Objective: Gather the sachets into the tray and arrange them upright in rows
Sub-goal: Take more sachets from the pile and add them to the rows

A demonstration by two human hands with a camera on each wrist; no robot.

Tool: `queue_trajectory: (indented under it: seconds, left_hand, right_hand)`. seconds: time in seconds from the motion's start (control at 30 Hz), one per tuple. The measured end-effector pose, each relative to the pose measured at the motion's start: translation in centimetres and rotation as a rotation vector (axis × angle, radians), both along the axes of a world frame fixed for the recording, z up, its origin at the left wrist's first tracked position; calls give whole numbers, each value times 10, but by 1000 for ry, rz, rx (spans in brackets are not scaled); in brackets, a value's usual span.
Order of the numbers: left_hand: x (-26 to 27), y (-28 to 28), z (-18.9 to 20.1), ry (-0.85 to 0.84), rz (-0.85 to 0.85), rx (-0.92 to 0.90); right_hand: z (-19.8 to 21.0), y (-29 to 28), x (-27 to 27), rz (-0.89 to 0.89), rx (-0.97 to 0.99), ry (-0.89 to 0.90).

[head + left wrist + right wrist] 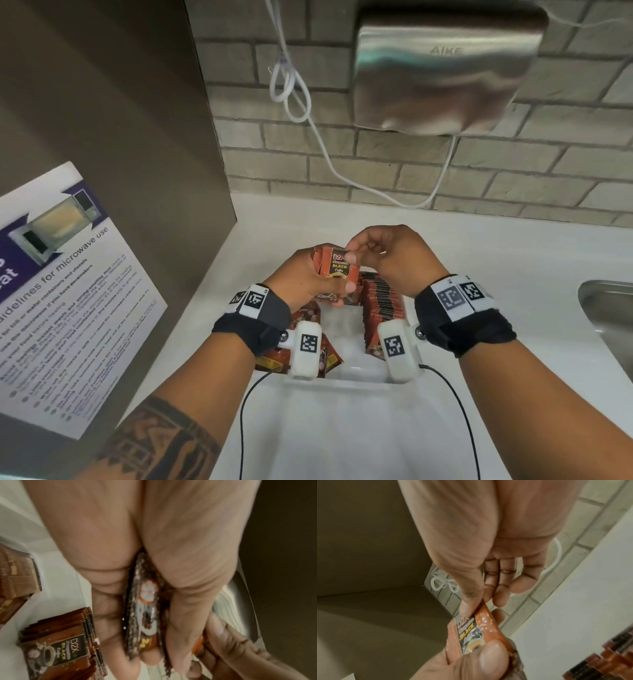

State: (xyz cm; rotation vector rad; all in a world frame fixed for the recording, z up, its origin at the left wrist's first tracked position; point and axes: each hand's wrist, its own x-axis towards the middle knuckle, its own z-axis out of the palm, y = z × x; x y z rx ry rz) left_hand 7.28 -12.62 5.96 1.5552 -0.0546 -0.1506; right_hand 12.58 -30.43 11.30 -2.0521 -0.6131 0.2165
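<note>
My left hand [313, 279] grips a small stack of orange-brown coffee sachets [337, 270] upright above the white tray [356, 380]. My right hand [370, 251] pinches the top corner of the front sachet [471, 630] between thumb and forefinger. In the left wrist view the held sachets [145, 615] show edge-on between my fingers. A row of upright sachets [382, 305] stands along the tray's right side. Loose sachets [308, 346] lie at the tray's left side, partly hidden under my left wrist. More of these loose ones [60, 649] appear in the left wrist view.
The tray sits on a white counter [496, 260] against a brick wall. A brown panel with a microwave-use poster [65, 298] closes the left side. A steel sink [613, 315] lies at the right. A hand dryer [445, 68] and white cable [291, 85] hang above.
</note>
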Motion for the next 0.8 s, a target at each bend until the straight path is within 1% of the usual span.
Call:
queue_trajectory:
  seconds: [0.13,0.3,0.37,0.47,0.57,0.67,0.77,0.8]
  left_hand:
    - [2,-2,-4,-41,77,78]
    - [5,0,-9,-102,121,267]
    - [5,3,-13,-90,135,324]
    - [1,12,-18,16,143,406]
    - [-1,24,-23,224,117,592]
    - [-1,23,-27,333,7,730]
    - [2,10,-32,411,-121,741]
    - [5,5,-33,415,-161,787]
  right_hand:
    - [3,-3,3,-2,-61,-87]
    - [0,-4,6,-4,-144,-145]
    - [-1,-3,8,-16,-194,-159]
    - [-3,-4,15,-66,-248,-171]
    - [-12,-5,23,-73,-338,-120]
    - [-30,-1,29,-50,-439,-53]
    - [-46,5,33,-49,-523,-9]
    - [-51,8,35,-53,-543,10]
